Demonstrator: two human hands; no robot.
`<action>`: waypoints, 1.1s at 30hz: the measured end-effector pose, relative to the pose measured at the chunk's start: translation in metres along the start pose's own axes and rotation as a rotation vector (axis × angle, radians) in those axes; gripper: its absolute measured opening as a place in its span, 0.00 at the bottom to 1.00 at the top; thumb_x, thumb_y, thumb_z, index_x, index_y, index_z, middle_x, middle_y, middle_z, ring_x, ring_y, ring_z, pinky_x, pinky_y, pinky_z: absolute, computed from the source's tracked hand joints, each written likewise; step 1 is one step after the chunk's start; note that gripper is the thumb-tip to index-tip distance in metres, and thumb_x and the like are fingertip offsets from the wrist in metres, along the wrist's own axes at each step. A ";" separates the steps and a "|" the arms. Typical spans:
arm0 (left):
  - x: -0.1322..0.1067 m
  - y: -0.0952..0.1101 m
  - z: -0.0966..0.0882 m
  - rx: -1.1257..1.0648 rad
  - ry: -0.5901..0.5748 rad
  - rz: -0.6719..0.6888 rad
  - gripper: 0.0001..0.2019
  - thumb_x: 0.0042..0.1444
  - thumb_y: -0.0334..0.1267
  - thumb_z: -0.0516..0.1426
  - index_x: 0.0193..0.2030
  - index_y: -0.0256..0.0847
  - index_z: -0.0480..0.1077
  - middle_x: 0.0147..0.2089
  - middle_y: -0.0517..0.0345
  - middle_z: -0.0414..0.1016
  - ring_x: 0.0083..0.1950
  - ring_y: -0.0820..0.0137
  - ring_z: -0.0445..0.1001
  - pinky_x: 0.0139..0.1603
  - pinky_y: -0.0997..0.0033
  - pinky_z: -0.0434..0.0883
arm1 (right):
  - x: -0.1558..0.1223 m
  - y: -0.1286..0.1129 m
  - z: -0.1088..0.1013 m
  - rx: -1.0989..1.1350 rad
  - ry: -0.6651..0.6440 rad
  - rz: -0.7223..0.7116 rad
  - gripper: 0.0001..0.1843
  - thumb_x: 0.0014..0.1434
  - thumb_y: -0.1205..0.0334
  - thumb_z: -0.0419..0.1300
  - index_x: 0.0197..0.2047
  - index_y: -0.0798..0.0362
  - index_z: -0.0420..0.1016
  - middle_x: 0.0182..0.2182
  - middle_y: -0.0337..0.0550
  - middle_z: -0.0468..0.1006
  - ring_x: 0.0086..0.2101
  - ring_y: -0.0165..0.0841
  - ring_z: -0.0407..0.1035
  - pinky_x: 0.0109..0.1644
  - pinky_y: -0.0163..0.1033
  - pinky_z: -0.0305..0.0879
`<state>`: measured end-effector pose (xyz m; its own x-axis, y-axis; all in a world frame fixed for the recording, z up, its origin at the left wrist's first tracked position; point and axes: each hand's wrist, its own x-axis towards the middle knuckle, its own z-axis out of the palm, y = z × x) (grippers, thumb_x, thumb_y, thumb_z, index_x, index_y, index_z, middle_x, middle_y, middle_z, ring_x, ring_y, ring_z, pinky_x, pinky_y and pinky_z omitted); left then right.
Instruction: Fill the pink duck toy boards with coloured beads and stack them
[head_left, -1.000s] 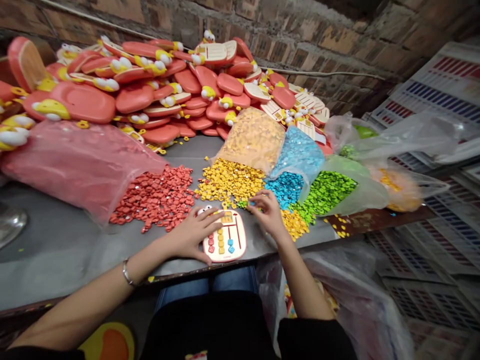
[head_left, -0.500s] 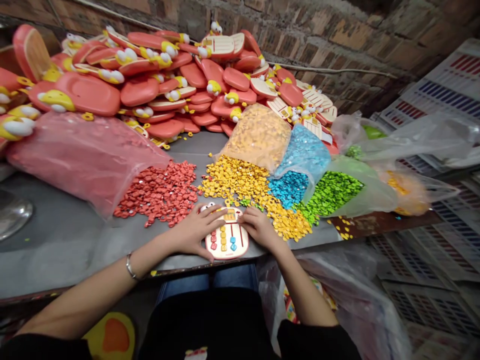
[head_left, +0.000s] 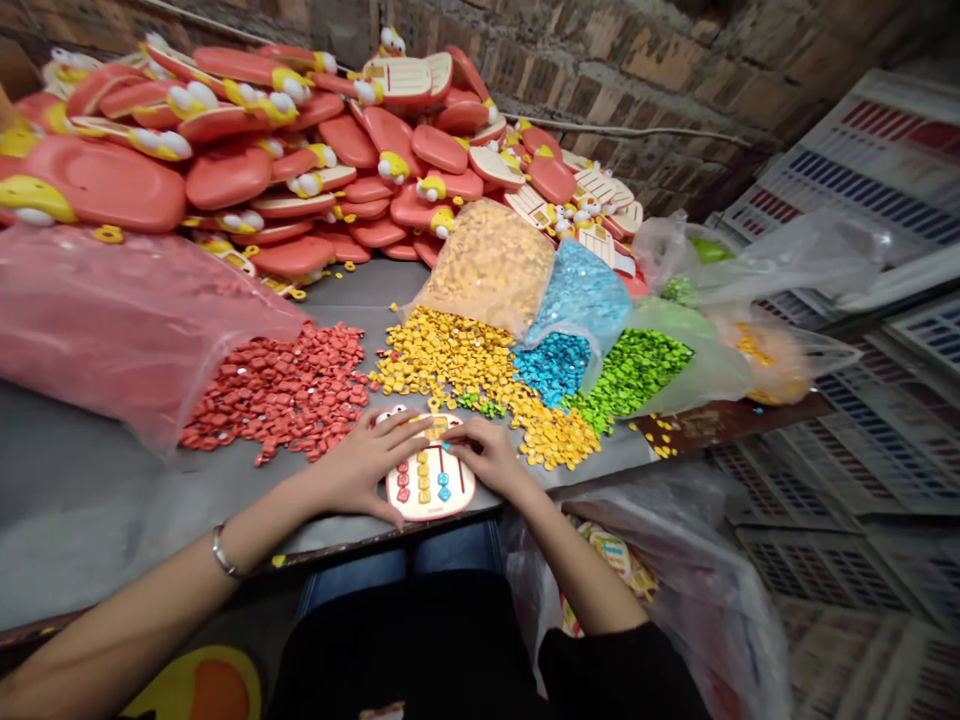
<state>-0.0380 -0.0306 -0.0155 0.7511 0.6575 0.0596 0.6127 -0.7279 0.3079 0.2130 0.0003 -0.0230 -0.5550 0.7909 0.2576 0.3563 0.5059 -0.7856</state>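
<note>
A cream toy board (head_left: 433,508) with a red rim and white bulging eyes lies at the table's front edge. Red, yellow and blue pieces sit in columns along its slots; a slot at the right has none. My left hand (head_left: 360,462) steadies the board, fingers stretched across its upper part and thumb along the left edge. At the upper right of the board, my right hand (head_left: 491,458) pinches a small blue piece (head_left: 447,445) between thumb and fingertips, near the top of the blue column. My fingers partly cover the board's top.
Loose red pieces (head_left: 289,390), yellow pieces (head_left: 450,350), blue pieces (head_left: 553,366) and green pieces (head_left: 637,372) spill from plastic bags behind the board. A large pile of red-backed toy boards (head_left: 232,170) rises against the brick wall (head_left: 600,60). Plastic sheeting (head_left: 697,570) hangs at the right.
My right hand has moved onto the board's upper right, and a blue piece now shows at its fingertips. My left hand stays on the board. The whole view has shifted.
</note>
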 end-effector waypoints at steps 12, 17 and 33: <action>0.001 -0.002 -0.001 0.033 -0.022 0.026 0.45 0.49 0.73 0.52 0.69 0.50 0.55 0.73 0.48 0.49 0.70 0.43 0.49 0.65 0.45 0.43 | 0.005 0.028 -0.071 -0.125 0.270 0.170 0.08 0.62 0.61 0.57 0.40 0.50 0.78 0.37 0.44 0.80 0.39 0.37 0.73 0.44 0.42 0.67; 0.001 0.000 -0.003 0.035 -0.020 0.041 0.43 0.50 0.72 0.52 0.69 0.57 0.54 0.73 0.49 0.47 0.70 0.43 0.49 0.64 0.43 0.41 | 0.023 0.081 -0.104 -0.672 0.213 0.198 0.09 0.59 0.71 0.55 0.37 0.53 0.77 0.38 0.50 0.77 0.42 0.42 0.68 0.48 0.46 0.63; 0.000 0.005 -0.003 0.022 0.000 0.034 0.37 0.52 0.69 0.55 0.67 0.61 0.57 0.74 0.48 0.42 0.71 0.40 0.44 0.64 0.39 0.40 | 0.016 0.001 -0.031 0.080 0.129 0.049 0.06 0.61 0.58 0.61 0.41 0.48 0.78 0.39 0.44 0.71 0.40 0.35 0.68 0.39 0.39 0.67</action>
<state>-0.0360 -0.0336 -0.0113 0.7718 0.6320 0.0698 0.5919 -0.7541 0.2845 0.2277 0.0244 -0.0017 -0.4349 0.8546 0.2837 0.3169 0.4402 -0.8401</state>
